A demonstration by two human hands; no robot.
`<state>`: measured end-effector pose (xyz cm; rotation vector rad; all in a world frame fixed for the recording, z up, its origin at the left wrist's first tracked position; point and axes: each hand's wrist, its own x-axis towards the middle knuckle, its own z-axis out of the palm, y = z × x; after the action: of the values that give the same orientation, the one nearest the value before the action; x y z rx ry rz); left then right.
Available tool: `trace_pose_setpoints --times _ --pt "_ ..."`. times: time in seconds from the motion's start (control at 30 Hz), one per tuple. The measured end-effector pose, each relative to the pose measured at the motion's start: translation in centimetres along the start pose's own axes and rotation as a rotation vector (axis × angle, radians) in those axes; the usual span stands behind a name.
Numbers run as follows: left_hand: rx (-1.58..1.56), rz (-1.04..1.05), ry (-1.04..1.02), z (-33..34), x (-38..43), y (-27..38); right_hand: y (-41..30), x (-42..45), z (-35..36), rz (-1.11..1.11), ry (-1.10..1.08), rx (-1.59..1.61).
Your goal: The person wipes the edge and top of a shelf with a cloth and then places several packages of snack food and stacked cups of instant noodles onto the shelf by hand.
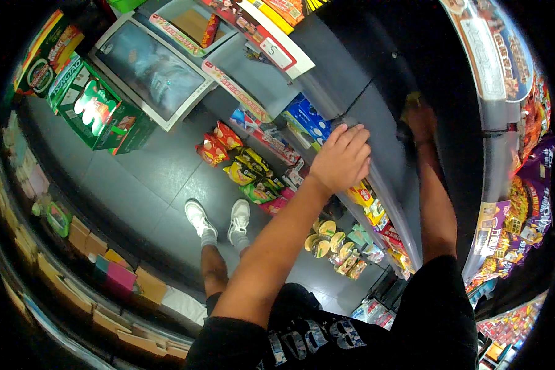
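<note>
My left hand [342, 157] lies over the clear plastic front rail [385, 194] of a dark shelf, its fingers bent around the edge. Deeper in, over the dark shelf surface [351, 69], is my right hand [421, 120]. Shadow covers its fingers, and a dim yellowish patch shows at their tips; I cannot tell whether that is a held thing. Just under my left hand, a blue package [307, 118] and yellow and red packets [367, 199] stand on a lower shelf.
Purple snack bags [532, 203] fill a shelf at right. Chip bags [247, 166] and lidded cups [326, 238] sit low by the aisle floor [143, 180]. Grey bins [259, 69], a framed screen or panel [152, 69] and a green beer carton [97, 111] stand at upper left. Boxes [120, 277] line the left shelving.
</note>
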<state>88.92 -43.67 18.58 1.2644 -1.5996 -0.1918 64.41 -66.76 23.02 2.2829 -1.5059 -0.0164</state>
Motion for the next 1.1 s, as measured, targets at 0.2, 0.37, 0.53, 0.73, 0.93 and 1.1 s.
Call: trace_pose_setpoints --times 0.2,0.37,0.53,0.73,0.93,1.1 --pt "0.039 0.040 0.025 0.5 -0.1 -0.5 -12.2 10.9 -2.5 -0.173 0.262 0.300" --pt "0.051 0.046 0.035 0.8 -0.1 -1.0 -17.3 10.5 -5.7 -0.504 0.505 0.486" --pt "0.043 0.062 0.041 0.5 -0.2 -0.9 -17.3 2.3 -8.8 -0.636 0.100 0.949" --pt "-0.013 0.089 0.002 -0.8 -0.4 -1.6 -10.4 -6.5 -10.6 -0.536 -0.190 0.880" --pt "-0.023 0.089 0.013 -0.4 -0.1 -1.1 -1.8 -19.3 -13.0 -0.183 -0.315 0.778" --pt "0.026 0.083 0.045 0.1 -0.5 -1.4 -7.9 -12.3 -10.6 -0.178 -0.098 0.683"
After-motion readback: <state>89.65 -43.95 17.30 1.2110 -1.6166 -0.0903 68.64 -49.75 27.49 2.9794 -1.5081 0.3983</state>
